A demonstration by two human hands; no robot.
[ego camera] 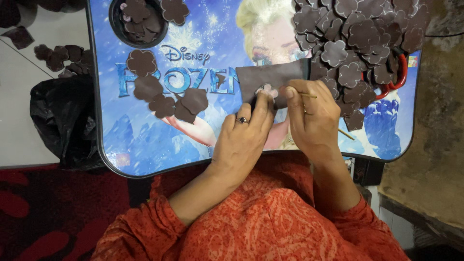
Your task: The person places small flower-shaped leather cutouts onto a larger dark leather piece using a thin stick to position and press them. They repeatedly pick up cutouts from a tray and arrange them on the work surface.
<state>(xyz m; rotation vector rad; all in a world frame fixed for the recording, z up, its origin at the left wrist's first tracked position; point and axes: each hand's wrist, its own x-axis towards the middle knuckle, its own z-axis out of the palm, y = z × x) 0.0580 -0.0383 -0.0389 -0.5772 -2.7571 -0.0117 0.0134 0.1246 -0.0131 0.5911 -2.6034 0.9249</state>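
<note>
Our left hand (241,137) pins the brown sheet (270,79) flat on the bench (145,140), fingers pressed closed on its lower edge, while our right hand (314,113) grips a thin stick (309,95) against it (steadying the work). A heap of brown flower cutouts (360,36) lies just right, 1 smaller cluster (164,99) to the left.

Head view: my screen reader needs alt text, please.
Two hands, left hand and right hand, press on a dark brown sheet on a blue picture-printed lap table. The right also holds a thin stick; brown flower cutouts are heaped beside.
</note>
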